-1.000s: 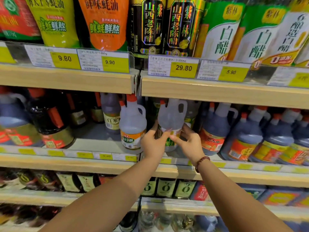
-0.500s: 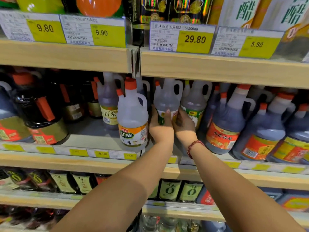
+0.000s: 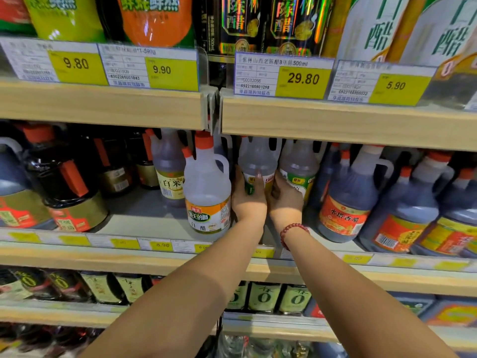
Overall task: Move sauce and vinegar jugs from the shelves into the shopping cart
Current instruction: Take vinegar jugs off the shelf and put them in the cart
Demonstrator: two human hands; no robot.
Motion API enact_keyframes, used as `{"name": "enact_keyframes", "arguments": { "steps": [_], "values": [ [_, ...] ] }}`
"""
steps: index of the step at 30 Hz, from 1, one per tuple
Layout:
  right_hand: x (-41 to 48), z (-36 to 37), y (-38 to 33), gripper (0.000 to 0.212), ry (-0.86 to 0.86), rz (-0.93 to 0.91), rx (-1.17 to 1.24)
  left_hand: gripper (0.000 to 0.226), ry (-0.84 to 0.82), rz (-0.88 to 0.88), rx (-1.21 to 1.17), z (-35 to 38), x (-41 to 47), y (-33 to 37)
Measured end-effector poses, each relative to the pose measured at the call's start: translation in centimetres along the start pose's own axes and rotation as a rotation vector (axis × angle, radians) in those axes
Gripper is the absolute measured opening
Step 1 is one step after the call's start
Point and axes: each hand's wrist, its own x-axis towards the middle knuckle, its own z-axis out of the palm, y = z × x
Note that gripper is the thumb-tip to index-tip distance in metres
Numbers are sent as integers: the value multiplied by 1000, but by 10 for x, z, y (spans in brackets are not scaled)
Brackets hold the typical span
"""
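forearms, two, reaching up from the bottom edge; bracelet on the right wrist. shelf, middle tier, yellow price tags on its lip, crossed by both wrists. left hand: fingers curled round the left side of the jug, one fingertip showing on its label. right hand: cupped against the jug's right side, fingers curled round it, tips hidden. jug: greyish, upright, on the shelf or barely off it, we cannot tell which; set back between the white jug at front left and the green jug just beside on the right. upper shelf close above its cap. cart: not in view. risks, as we judge them: drawing the jug out could knock the white jug, near the lip, off the shelf; lifting high could catch the cap on the upper shelf; a grip low on the body, not the handle, may slip.
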Motion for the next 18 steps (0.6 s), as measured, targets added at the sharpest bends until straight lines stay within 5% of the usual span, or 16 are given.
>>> {"name": "enact_keyframes", "arguments": {
  "steps": [4,18],
  "values": [
    [-1,-4,-5,28,28,-40,-200,48,-53,28,-25,-4,-9,9],
    [-49,-37,-11,30,-19,35,337,35,-204,-13,57,-42,-38,3]
  ]
}}
